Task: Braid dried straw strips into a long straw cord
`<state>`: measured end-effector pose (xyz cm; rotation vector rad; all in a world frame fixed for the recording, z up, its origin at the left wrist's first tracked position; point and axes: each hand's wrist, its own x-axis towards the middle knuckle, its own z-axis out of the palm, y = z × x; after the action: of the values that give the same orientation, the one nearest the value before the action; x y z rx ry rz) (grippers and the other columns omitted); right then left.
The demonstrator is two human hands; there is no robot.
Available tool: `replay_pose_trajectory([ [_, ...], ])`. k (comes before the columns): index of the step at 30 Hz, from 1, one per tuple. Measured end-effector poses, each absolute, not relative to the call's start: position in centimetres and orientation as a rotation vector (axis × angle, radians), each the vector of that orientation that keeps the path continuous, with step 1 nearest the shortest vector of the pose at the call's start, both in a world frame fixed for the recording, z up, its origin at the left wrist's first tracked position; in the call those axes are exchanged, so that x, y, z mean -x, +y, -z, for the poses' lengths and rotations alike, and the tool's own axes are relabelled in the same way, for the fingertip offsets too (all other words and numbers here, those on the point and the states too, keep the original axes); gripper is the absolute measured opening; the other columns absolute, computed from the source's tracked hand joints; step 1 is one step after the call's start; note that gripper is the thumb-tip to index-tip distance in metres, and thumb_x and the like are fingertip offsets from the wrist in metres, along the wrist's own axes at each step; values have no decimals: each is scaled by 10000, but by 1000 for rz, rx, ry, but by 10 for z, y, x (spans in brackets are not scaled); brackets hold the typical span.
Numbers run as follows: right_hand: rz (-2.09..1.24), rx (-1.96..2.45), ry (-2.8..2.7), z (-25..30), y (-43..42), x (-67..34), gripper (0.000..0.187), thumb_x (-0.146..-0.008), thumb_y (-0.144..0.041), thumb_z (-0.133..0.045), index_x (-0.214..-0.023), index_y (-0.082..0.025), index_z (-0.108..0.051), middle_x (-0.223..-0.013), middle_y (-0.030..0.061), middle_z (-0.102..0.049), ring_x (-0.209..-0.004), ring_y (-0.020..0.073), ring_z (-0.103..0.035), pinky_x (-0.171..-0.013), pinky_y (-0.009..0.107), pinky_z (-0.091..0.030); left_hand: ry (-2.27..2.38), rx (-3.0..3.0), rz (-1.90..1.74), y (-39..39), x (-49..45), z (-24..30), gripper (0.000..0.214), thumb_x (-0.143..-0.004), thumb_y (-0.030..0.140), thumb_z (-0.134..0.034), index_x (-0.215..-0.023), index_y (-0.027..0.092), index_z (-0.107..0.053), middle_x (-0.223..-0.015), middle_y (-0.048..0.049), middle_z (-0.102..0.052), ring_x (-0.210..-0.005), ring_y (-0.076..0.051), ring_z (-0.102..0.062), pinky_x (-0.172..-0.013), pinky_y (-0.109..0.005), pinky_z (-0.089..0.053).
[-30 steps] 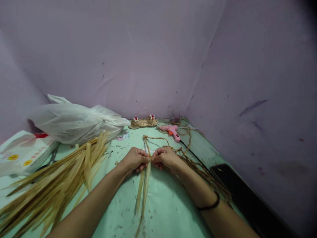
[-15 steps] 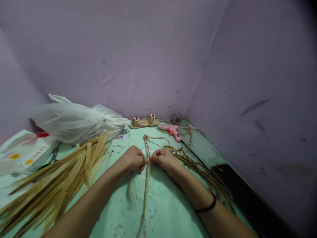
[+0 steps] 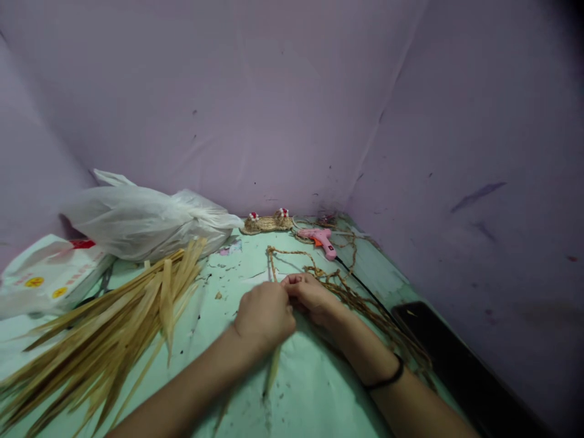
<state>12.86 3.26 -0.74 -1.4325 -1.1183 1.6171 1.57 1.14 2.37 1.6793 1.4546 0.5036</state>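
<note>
A thin cord twisted from dried leaf (image 3: 272,265) comes down from a bend on the green tabletop and runs in behind my hands. My left hand (image 3: 266,316) is closed with its back towards me, gripping the cord's lower end. Its fingertips are mostly hidden. Beside it, my right hand (image 3: 311,294) pinches the same cord between thumb and fingers, almost touching the left. Below the left hand a pale loose leaf strip (image 3: 272,372) hangs towards me. Finished twisted cord (image 3: 365,304) lies in a loose heap beyond and right of my right hand.
Dried leaf strips (image 3: 123,322) are spread on the left, by a tied white plastic bag (image 3: 155,222) and a white box (image 3: 55,277). Woven slippers (image 3: 267,225) stand at the wall. A pink glue gun (image 3: 322,240) trails a black cable. A black phone-like slab (image 3: 438,347) lies right.
My left hand has moved right and towards me, turning over so its back covers the cord. My right hand keeps its pinch in nearly the same place. The view has shifted slightly.
</note>
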Motion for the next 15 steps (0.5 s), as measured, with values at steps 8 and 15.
replay_pose_trajectory([
  [8, -1736, 1277, -1071, 9, 35, -134, 33, -543, -145, -541, -539, -127, -514, -444, -27, -511, -400, 57, -418, -422, 176, -300, 1213, -922, -432, 50, 7, -19, 130, -661, 192, -508, -649, 78, -569, -582, -38, -568, -326, -14, -324, -318, -152, -181],
  [15, -1611, 1308, -1323, 11, 39, -139, 82, -586, -160, -545, -520, -127, -509, -410, -50, -463, -368, 36, -334, -397, 171, -241, 1167, -947, -424, 54, 9, -3, 33, -555, 120, -528, -559, 87, -529, -422, 36, -439, -304, -14, -317, -303, -132, -190],
])
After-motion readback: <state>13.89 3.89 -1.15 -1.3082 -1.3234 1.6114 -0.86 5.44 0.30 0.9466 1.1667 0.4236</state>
